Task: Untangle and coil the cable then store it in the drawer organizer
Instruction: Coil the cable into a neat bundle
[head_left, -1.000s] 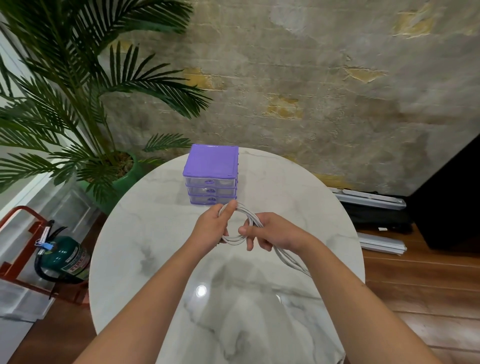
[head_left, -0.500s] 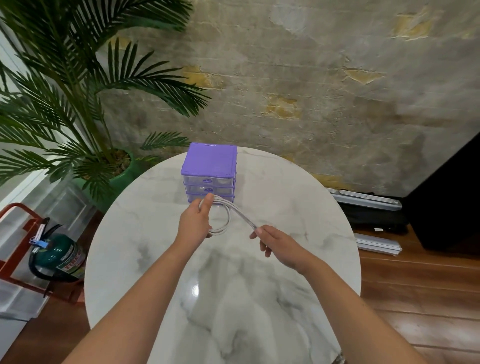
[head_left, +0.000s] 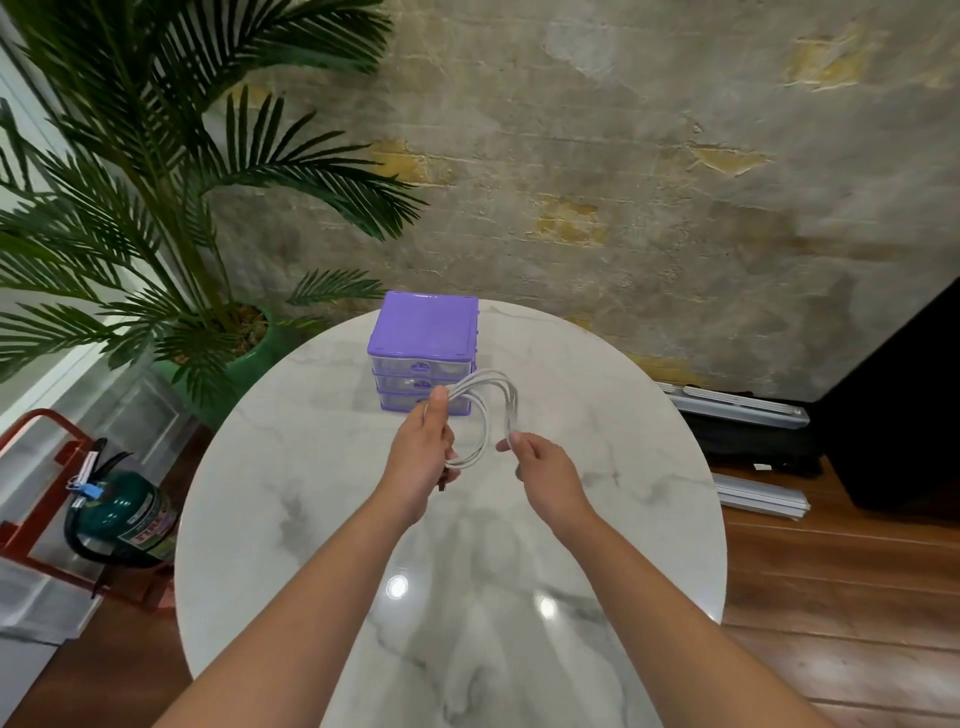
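A white cable (head_left: 485, 410) hangs in several loops above the round marble table (head_left: 623, 519). My left hand (head_left: 423, 457) pinches the gathered loops between thumb and fingers. My right hand (head_left: 543, 467) grips the cable's right strand at its fingertips, close to the coil. Just behind the coil stands a purple drawer organizer (head_left: 423, 338) with three clear drawers, all pushed in. A dark plug end peeks out under my left hand.
A potted palm (head_left: 156, 218) stands left of the table. A green fire extinguisher (head_left: 124, 519) in a red stand sits on the floor at left. Grey rails (head_left: 737, 405) and a black case lie on the wooden floor at right.
My right hand has swung the loose strand up and back toward my left hand, adding another loop to the coil. Both hands have risen slightly toward the organizer.
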